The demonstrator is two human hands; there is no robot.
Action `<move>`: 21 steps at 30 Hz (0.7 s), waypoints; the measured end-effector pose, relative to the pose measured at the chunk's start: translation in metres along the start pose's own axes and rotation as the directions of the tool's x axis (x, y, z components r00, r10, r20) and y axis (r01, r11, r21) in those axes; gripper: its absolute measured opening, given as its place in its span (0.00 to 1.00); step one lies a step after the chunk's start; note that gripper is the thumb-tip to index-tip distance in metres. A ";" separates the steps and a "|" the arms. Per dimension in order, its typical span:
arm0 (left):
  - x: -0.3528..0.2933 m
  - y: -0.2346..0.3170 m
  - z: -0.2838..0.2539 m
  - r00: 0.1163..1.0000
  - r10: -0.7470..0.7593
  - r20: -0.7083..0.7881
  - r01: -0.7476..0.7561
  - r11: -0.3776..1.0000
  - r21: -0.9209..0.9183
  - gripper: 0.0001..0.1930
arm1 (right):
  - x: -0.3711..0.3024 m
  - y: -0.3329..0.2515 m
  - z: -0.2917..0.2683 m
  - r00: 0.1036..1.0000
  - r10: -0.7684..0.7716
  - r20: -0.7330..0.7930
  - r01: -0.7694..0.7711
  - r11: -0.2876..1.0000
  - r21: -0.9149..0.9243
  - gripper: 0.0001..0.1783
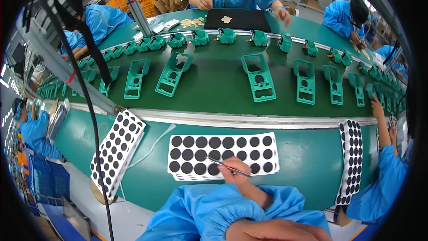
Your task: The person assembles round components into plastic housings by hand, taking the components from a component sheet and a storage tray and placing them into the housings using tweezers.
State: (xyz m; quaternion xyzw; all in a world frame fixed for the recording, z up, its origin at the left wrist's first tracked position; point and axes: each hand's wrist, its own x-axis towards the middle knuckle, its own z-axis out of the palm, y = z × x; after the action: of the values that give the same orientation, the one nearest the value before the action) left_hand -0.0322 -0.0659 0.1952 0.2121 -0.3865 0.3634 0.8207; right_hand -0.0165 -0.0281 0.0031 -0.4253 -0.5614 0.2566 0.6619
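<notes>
Dots [215,142] on the centre sheet [221,148], probably light, bendy, kinda sticky, are best nipped edgewise with the tweezers [218,162] pinched in the right hand [237,169]; tip gap and left hand [298,231] grip can't be told.

On the green bench [151,183], carries a flat middle stack [208,148] of white dotted sheets, a slanted left stack [117,148] and a steeply turned right stack [350,160]. Also bears a pale strip [161,137] between left and middle stacks. Beyond, on the green belt [214,85], holds a row of frames [262,87] and, along the far edge, smaller housings [199,39]. On the far bench [308,26], supports a black mat [252,22], with tan pieces [191,22] scattered left of it.
</notes>
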 end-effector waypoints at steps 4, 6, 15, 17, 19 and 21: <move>0.017 0.030 -0.002 0.987 0.133 -0.092 -0.134 0.991 -0.002 0.19 | -0.004 -0.002 -0.006 0.990 0.005 0.138 -0.012 0.998 0.055 0.12; 0.019 0.046 -0.006 0.987 0.018 -0.157 -0.042 0.988 -0.148 0.19 | -0.005 -0.005 -0.002 0.993 0.077 0.087 -0.089 0.985 0.147 0.11; 0.022 0.061 -0.022 0.855 -0.502 -0.127 0.213 0.564 -0.798 0.21 | 0.001 -0.013 -0.004 0.973 0.186 0.137 -0.195 0.979 0.058 0.09; 0.024 0.054 -0.020 0.855 -0.486 -0.182 0.093 0.489 -0.867 0.18 | 0.001 -0.014 -0.005 0.981 0.156 0.117 -0.163 0.985 0.056 0.09; 0.021 0.054 -0.016 0.813 -0.560 -0.156 0.158 0.471 -0.868 0.17 | 0.000 -0.013 -0.007 0.965 0.232 0.126 -0.238 0.970 0.042 0.08; 0.014 0.050 -0.012 0.781 -0.609 -0.141 0.201 0.459 -0.865 0.17 | -0.002 -0.014 -0.002 0.940 0.323 0.109 -0.332 0.940 0.075 0.07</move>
State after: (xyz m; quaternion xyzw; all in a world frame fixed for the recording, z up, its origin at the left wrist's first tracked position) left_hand -0.0582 -0.0200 0.2026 -0.1872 -0.2509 -0.0321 0.9492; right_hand -0.0173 -0.0372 0.0138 -0.4690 -0.5009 0.4089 0.6016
